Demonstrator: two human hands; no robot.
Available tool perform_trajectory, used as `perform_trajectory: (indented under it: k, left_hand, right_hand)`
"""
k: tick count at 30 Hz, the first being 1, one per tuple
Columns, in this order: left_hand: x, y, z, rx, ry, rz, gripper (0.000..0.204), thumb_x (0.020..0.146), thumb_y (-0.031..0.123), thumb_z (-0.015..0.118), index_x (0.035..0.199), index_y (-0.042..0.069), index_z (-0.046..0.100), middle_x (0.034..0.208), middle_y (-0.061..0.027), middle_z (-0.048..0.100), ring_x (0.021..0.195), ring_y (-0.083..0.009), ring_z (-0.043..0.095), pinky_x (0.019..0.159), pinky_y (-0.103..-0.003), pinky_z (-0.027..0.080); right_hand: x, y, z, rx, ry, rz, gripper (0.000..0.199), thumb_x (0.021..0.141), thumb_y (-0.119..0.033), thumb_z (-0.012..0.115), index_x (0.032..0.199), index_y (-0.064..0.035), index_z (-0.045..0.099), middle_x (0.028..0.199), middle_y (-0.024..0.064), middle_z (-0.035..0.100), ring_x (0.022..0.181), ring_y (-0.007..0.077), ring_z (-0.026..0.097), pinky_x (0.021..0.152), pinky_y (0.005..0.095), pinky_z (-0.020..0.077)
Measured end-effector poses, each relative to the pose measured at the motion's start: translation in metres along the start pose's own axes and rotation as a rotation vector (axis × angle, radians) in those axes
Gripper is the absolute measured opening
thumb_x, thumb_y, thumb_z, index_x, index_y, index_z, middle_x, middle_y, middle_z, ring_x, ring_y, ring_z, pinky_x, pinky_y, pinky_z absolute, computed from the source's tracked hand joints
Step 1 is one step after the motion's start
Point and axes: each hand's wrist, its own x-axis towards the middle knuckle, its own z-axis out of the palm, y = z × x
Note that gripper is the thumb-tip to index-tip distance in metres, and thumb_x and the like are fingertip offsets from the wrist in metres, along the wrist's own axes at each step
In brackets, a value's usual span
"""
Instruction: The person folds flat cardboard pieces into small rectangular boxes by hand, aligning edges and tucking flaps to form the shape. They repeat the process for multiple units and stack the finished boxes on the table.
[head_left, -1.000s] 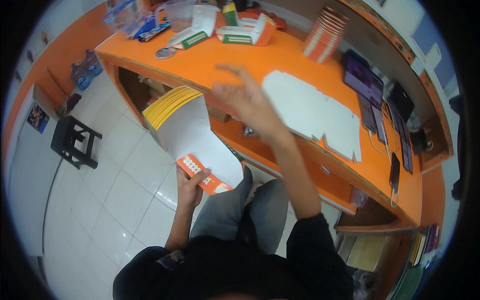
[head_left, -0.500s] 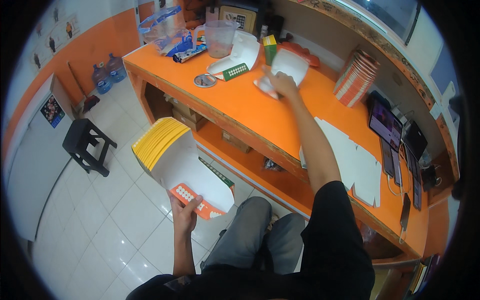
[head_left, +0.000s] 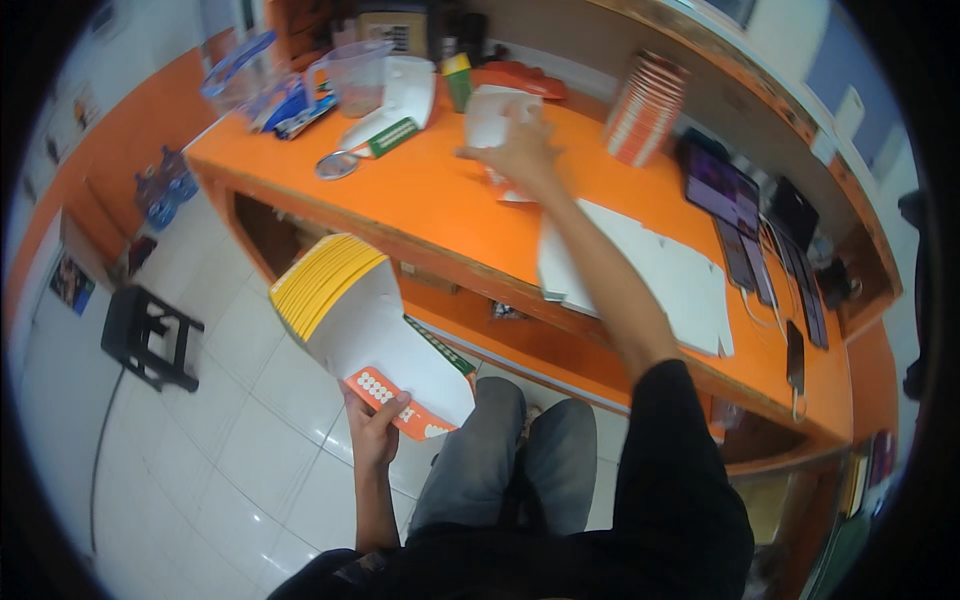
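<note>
Head view: a stack of flat carton blanks (head_left: 365,335), white with yellow edges and an orange printed tab, is gripped at its lower end by the left hand (head_left: 375,432), fingers closed round it, thumb laid across the orange tab. The stack is held low over the white tiled floor (head_left: 215,430), beside the knees and in front of the orange counter (head_left: 430,215), fanned up and away toward the left.

The right hand (head_left: 520,155) is stretched far out across the counter top, well apart from the left. It is laid on a white folded carton (head_left: 492,118) with an orange underside; the fingers are spread over it, but whether it is truly clasped cannot be told through the blur.

Just right of the forearm, a pile of flat white blanks (head_left: 650,270) is seen lying on the counter. Behind the right hand, a tilted stack of orange-striped paper cups (head_left: 645,110) is found. At the far left of the counter, a clear measuring jug (head_left: 352,75), a metal strainer (head_left: 338,163) and a white carton with a green end (head_left: 395,105) are grouped together. Dark tablets and phones (head_left: 745,215) are lined up along the right end. A black stool (head_left: 145,335) is parked on the tiles at the left.
</note>
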Motion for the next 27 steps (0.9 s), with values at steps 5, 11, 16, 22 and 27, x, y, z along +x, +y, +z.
perform_trajectory:
  k: [5, 11, 16, 22, 27]
  left_hand:
    - [-0.006, 0.006, 0.013, 0.085, 0.072, 0.012, 0.079, 0.075, -0.011, 0.061, 0.139, 0.007, 0.019, 0.118, -0.0134, 0.048, 0.108, -0.0231, 0.055, 0.092, -0.037, 0.047]
    - [-0.01, 0.012, 0.022, 0.107, 0.058, 0.08, 0.072, 0.075, -0.009, 0.061, 0.136, 0.006, 0.026, 0.116, -0.0111, 0.049, 0.11, -0.0232, 0.053, 0.095, -0.037, 0.044]
    - [-0.017, 0.013, 0.042, 0.103, -0.012, 0.061, 0.069, 0.075, -0.009, 0.061, 0.134, 0.007, 0.027, 0.115, -0.0109, 0.049, 0.107, -0.0211, 0.054, 0.093, -0.036, 0.044]
    - [-0.031, 0.011, 0.063, 0.12, -0.036, 0.044, 0.068, 0.077, -0.008, 0.061, 0.133, 0.007, 0.027, 0.114, -0.0112, 0.049, 0.107, -0.0204, 0.055, 0.093, -0.036, 0.046]
    - [-0.037, 0.012, 0.075, 0.138, -0.016, 0.064, 0.054, 0.078, -0.008, 0.061, 0.122, 0.006, 0.034, 0.105, -0.0088, 0.05, 0.096, -0.0177, 0.057, 0.085, -0.034, 0.05]
  right_hand:
    - [0.007, -0.008, 0.015, 0.029, -0.324, 0.105, 0.108, 0.053, -0.052, 0.08, 0.143, -0.0308, 0.025, 0.149, 0.0309, 0.02, 0.129, 0.0542, 0.032, 0.098, 0.0648, 0.0302]
    - [0.001, 0.015, -0.015, 0.134, -0.501, 0.199, 0.098, 0.053, -0.038, 0.079, 0.139, -0.0281, 0.033, 0.139, 0.0264, 0.037, 0.121, 0.0436, 0.045, 0.093, 0.0584, 0.0358]
    - [0.001, 0.041, -0.016, 0.308, -0.342, 0.131, 0.089, 0.056, -0.038, 0.077, 0.135, -0.0234, 0.038, 0.124, 0.0178, 0.054, 0.113, 0.0353, 0.054, 0.092, 0.0552, 0.0401]
    - [0.0, 0.056, -0.026, 0.459, -0.264, -0.084, 0.063, 0.062, -0.033, 0.075, 0.12, -0.0174, 0.054, 0.108, 0.0147, 0.064, 0.104, 0.0288, 0.061, 0.093, 0.0497, 0.0431]
    - [-0.035, 0.043, -0.028, 0.032, -0.155, -0.315, 0.045, 0.075, -0.016, 0.063, 0.12, -0.0187, 0.061, 0.099, 0.0148, 0.067, 0.095, 0.0324, 0.063, 0.086, 0.0444, 0.0469]
